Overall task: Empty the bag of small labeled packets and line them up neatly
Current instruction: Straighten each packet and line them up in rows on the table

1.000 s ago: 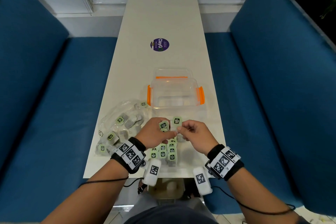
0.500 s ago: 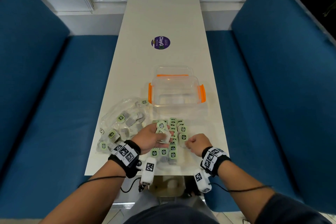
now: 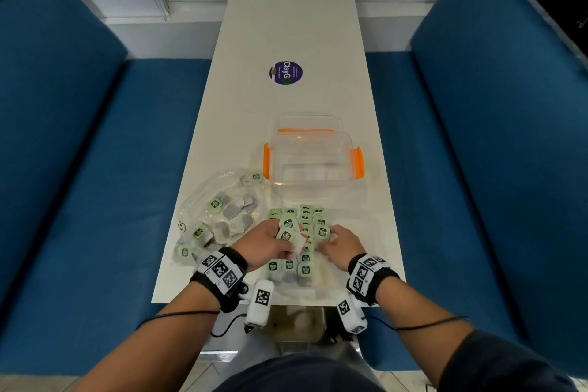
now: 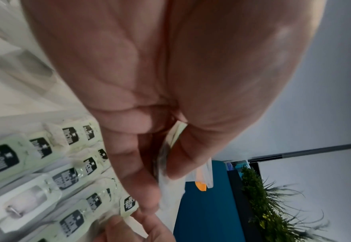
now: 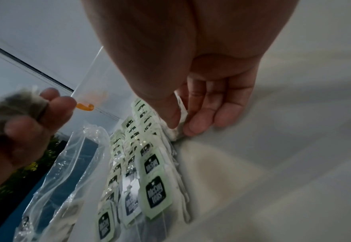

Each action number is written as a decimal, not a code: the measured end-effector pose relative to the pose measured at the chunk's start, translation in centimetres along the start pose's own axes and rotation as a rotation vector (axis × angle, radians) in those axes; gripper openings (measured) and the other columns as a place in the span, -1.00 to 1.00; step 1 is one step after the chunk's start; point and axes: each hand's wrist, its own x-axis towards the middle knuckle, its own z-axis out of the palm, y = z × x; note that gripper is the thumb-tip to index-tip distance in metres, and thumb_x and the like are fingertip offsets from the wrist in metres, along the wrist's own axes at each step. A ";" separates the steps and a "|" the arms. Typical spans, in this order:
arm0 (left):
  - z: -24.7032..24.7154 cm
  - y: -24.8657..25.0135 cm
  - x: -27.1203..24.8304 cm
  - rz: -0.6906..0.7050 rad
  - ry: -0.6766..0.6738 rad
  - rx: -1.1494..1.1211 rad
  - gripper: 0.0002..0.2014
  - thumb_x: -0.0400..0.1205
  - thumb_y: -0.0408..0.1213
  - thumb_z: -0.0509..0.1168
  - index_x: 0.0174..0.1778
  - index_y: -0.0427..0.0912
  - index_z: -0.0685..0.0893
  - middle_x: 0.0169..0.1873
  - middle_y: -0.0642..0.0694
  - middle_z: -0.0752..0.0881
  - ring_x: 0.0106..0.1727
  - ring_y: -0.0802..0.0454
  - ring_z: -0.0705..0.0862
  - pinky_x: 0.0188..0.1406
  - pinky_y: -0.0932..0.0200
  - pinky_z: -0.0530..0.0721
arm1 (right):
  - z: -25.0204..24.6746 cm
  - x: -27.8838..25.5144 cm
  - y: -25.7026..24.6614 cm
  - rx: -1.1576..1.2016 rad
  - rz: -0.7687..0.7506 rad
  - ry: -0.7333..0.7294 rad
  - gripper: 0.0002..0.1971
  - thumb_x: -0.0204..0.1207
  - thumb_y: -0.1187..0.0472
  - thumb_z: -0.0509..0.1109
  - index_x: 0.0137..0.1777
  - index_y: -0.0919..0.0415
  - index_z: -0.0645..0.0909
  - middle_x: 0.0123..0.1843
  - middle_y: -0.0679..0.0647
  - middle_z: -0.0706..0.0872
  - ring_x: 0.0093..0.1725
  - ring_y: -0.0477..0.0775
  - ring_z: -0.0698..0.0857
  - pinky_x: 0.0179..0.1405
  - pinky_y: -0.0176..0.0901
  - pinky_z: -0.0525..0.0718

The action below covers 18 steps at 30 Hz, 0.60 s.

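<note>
The left hand (image 3: 266, 243) clutches a few packets (image 3: 288, 234) in curled fingers – over the rows on the worktop (image 3: 286, 25). The right hand (image 3: 342, 245) pinches one packet at the row's edge; the bag (image 3: 219, 210) lies left.

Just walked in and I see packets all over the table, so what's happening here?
A person is lining up small labeled packets in rows on the white table. The left hand holds several packets while the right hand sets one at the row's edge. More remain in the clear bag.
</note>
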 end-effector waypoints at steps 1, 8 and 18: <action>0.0 0.0 -0.1 0.009 -0.023 0.015 -0.69 0.67 -0.62 0.29 0.30 -0.30 0.67 0.20 -0.31 0.81 0.11 -0.14 0.81 0.08 0.05 0.81 | 0.0 -0.1 -0.1 0.001 0.007 0.009 -0.72 0.55 0.07 0.52 0.22 0.01 0.62 0.06 -0.03 0.77 0.08 0.17 0.77 0.14 0.01 0.73; -0.2 0.8 -0.2 0.067 -0.065 0.047 -0.83 0.74 -0.47 0.34 0.22 -0.22 0.68 -0.03 -0.23 0.85 0.07 -0.16 0.84 -0.02 0.10 0.83 | -2.0 -2.8 -2.7 0.184 -0.150 0.060 -0.88 0.66 -0.01 0.46 0.04 0.00 0.71 -0.17 -0.04 0.72 -0.22 -0.04 0.69 -0.18 -0.25 0.63; 0.0 2.8 0.2 0.130 0.070 0.252 -0.77 0.70 -0.29 0.45 0.09 -0.43 0.69 -0.28 -0.23 0.77 -0.32 0.05 0.76 -0.33 0.24 0.70 | -3.7 -5.3 -5.7 0.354 -0.307 -0.138 -0.87 0.70 0.17 0.43 -0.03 0.15 0.77 -0.23 0.05 0.72 -0.32 -0.06 0.69 -0.10 -0.01 0.76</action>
